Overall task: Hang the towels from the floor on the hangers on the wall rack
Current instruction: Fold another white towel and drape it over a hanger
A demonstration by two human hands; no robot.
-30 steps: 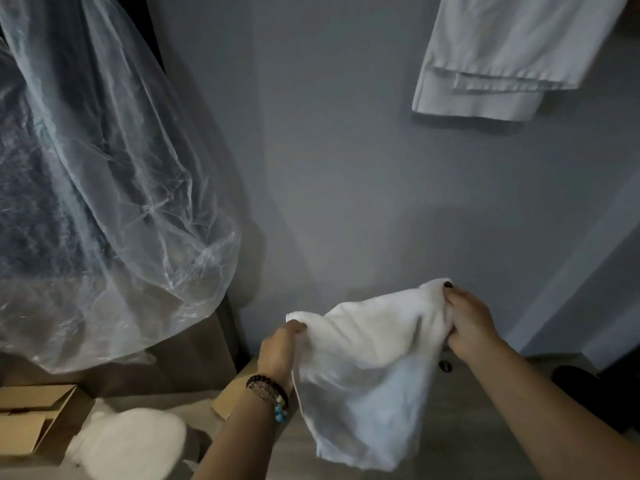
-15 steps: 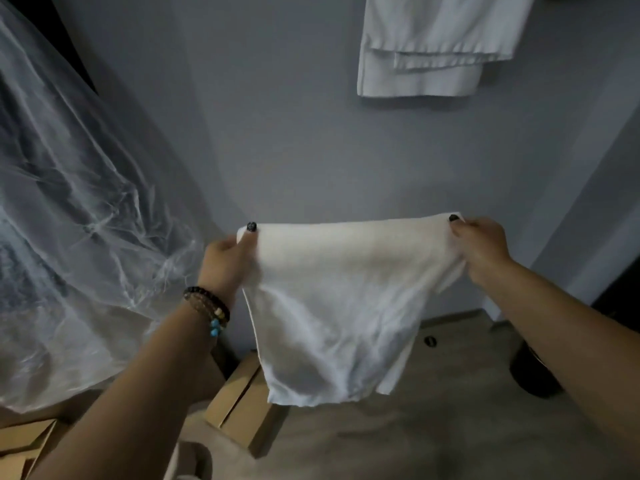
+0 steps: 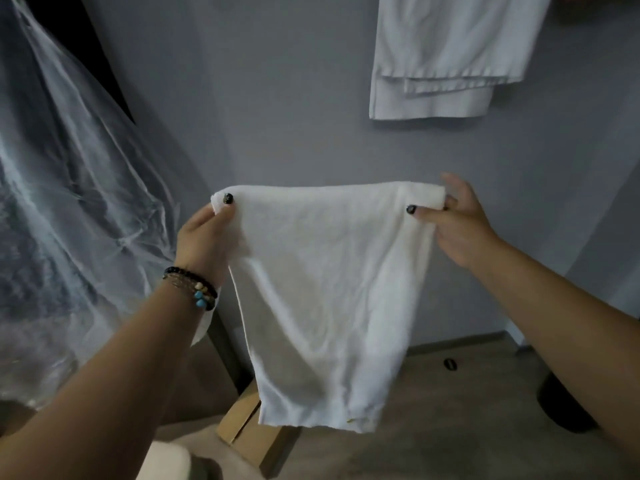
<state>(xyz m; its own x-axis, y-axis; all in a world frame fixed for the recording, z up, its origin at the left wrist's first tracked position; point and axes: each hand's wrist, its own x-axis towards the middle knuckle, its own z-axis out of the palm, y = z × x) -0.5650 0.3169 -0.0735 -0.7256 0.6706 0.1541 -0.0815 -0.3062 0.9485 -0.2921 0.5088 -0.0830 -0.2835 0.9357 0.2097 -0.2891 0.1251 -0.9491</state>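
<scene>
A white towel (image 3: pixel 325 289) hangs stretched flat in front of the grey wall, held by its top edge. My left hand (image 3: pixel 204 237) pinches the top left corner with the thumb over the front. My right hand (image 3: pixel 457 223) pinches the top right corner, where the cloth is folded over; its other fingers spread loosely behind. Another white towel (image 3: pixel 446 57) hangs folded high on the wall at the upper right; its hanger is out of view. A further white towel (image 3: pixel 166 462) lies on the floor at the bottom left, partly cut off.
A clear plastic garment cover (image 3: pixel 69 209) hangs along the left. A cardboard box (image 3: pixel 249 434) lies on the wooden floor behind the held towel. A dark round object (image 3: pixel 564 407) stands on the floor at the right, near the wall corner.
The crumpled towel has been raised from low near the floor and pulled out flat between both hands. My right hand has shifted its hold, with the corner now folded over.
</scene>
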